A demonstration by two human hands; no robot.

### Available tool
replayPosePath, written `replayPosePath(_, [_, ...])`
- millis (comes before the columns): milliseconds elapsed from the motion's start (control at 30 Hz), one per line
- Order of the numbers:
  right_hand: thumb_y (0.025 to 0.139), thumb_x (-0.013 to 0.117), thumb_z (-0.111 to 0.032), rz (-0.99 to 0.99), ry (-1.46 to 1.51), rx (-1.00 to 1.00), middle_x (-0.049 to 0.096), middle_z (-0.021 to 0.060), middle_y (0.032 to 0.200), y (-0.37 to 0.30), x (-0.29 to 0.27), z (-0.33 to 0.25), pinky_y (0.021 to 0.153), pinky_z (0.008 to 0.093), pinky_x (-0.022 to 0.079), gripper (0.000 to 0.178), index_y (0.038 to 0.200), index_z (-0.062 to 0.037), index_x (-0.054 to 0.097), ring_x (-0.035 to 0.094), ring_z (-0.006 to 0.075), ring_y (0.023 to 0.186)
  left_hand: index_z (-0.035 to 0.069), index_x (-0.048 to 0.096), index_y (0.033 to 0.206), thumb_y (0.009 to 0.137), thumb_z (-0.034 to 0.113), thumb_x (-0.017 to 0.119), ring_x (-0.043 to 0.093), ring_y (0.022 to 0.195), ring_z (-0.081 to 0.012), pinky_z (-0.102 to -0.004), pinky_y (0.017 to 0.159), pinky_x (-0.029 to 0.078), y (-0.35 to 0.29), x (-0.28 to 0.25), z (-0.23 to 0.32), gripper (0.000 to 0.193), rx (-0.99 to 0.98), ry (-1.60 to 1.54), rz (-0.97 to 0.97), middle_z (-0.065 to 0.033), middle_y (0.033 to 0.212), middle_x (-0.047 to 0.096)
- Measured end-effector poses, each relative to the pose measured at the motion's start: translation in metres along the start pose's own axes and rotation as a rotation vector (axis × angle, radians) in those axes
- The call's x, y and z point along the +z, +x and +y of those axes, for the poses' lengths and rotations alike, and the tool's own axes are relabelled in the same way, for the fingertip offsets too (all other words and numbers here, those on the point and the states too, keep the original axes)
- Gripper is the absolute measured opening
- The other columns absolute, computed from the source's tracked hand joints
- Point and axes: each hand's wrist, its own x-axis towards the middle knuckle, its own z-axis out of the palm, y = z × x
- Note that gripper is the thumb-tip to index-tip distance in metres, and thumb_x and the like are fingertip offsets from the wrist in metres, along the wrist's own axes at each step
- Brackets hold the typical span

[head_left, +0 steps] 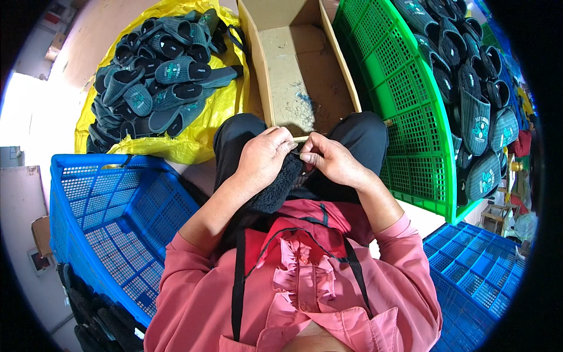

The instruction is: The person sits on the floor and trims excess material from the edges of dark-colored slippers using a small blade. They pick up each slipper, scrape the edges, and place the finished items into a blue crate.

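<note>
From my view, the left hand (pixel 264 157) and right hand (pixel 337 159) grips pinch the black slipper (pixel 274 192) by its far end; its long axis slants near-left, left hand nearer.

Here comes a rosy pink blouse (pixel 234 299), its loose sleeves (pixel 402 249) ending partway along both forearms, and up at the neck a broad, pointed collar (pixel 369 322) lies flat! Down the chest runs a straight placket (pixel 307 281), flanked by gathered ruffles (pixel 286 258) in the same pink, and there's a red apron (pixel 254 245) too, edged with thin black trim (pixel 271 237) and slung from two black straps (pixel 238 287). Dark, plain trousers (pixel 365 138) cover both knees.
</note>
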Motion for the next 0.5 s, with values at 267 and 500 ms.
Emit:
replayPosePath(267, [0.091,0.070,-0.008,-0.083,0.523,-0.100,0.051,-0.0024,0.085,-0.002,0.011,0.021,0.077,0.0247,0.044,0.020,0.106,-0.0036,0.057,0.049,0.0080,0.080,0.002,0.059,0.090,0.090,0.006,0.061,0.062,0.077,-0.0328,-0.0374,0.069,0.049,-0.006,0.002,-0.001,0.004,-0.029,0.052,0.128,-0.0145,0.081,0.061])
replayPosePath(500, [0.072,0.072,0.011,0.125,0.044,-0.271,0.055,0.0031,0.121,0.009,0.027,0.065,0.097,0.0276,0.043,0.060,0.128,-0.0084,0.059,0.053,0.0161,0.113,0.001,0.059,0.088,0.093,0.008,0.060,0.067,0.066,-0.0167,-0.0316,0.062,0.052,-0.010,0.018,-0.011,0.009,-0.168,-0.182,0.138,-0.0119,0.075,0.064])
